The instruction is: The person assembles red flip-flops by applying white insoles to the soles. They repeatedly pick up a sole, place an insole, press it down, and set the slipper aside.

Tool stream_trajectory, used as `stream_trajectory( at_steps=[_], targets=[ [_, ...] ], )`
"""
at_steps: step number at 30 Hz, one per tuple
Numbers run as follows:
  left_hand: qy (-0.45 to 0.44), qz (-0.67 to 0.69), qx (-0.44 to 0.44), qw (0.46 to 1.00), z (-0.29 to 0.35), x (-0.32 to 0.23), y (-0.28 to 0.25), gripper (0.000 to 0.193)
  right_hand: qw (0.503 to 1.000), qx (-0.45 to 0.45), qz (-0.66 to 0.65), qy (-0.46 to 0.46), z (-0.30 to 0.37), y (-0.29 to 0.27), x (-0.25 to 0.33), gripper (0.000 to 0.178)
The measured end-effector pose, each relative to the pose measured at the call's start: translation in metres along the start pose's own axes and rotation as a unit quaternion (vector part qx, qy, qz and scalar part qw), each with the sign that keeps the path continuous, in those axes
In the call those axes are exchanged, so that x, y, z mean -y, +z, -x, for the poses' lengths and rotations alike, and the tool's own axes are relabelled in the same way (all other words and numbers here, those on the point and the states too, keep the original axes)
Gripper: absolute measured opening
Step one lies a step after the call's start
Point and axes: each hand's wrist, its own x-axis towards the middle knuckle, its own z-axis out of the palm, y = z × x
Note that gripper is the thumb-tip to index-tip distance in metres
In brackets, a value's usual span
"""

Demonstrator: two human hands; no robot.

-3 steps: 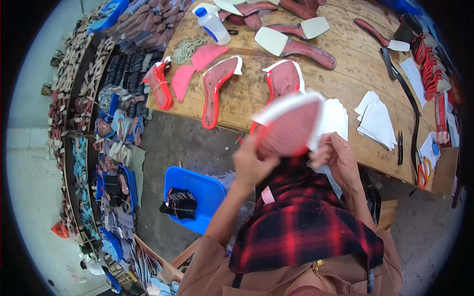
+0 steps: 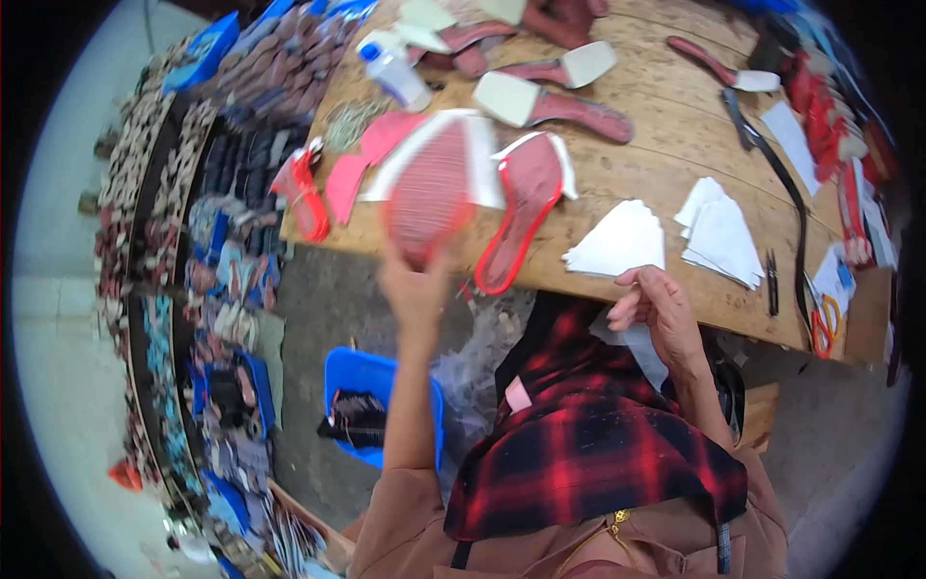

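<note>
My left hand (image 2: 417,289) grips the near end of a red-edged shoe sole (image 2: 424,198), blurred by motion, over the front left of the workbench. White sheet material (image 2: 482,159) flares out on both sides of the held sole's far end. Just right of it lies another red-edged shoe sole (image 2: 529,198), a white strip round its toe. My right hand (image 2: 658,307) hovers at the bench edge, fingers loosely curled and holding nothing. Closest to it is a stack of white fan-shaped pieces (image 2: 622,239) on the bench.
Pink pieces (image 2: 345,183) and a bundle of red-edged strips (image 2: 307,201) lie left. Behind stand a plastic bottle (image 2: 397,77) and white-ended soles (image 2: 555,108). More white pieces (image 2: 723,236), a black pen (image 2: 772,282) and scissors (image 2: 826,326) are right. A blue bin (image 2: 362,372) sits below.
My left hand has carried the sole left and away from me, apart from my right hand. The right hand has stayed nearly in place. The white stack is now uncovered.
</note>
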Motion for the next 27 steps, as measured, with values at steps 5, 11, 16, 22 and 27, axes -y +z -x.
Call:
stream_trajectory(
  at_steps=[5,11,16,22,27],
  targets=[
    [0.03,-0.07,0.052,0.996,-0.071,0.081,0.021,0.066,0.989,-0.135,0.061,-0.028,0.025,-0.059,0.035,0.034],
    [0.148,-0.211,-0.049,0.965,-0.059,0.091,0.04,0.069,0.882,-0.392,0.174,-0.197,0.068,-0.188,0.126,0.029],
    [0.301,0.004,-0.034,0.953,0.033,-0.014,0.104,0.069,0.71,-0.548,0.349,-0.271,0.012,-0.377,0.232,0.064],
    [0.371,-0.11,0.013,0.922,0.089,-0.033,0.16,0.08,0.604,-0.669,0.43,-0.045,-0.093,-0.416,0.277,0.131],
    [0.38,-0.142,0.024,0.914,0.086,-0.031,0.162,0.077,0.496,-0.619,0.608,-0.005,-0.113,-0.417,0.271,0.1]
  ],
)
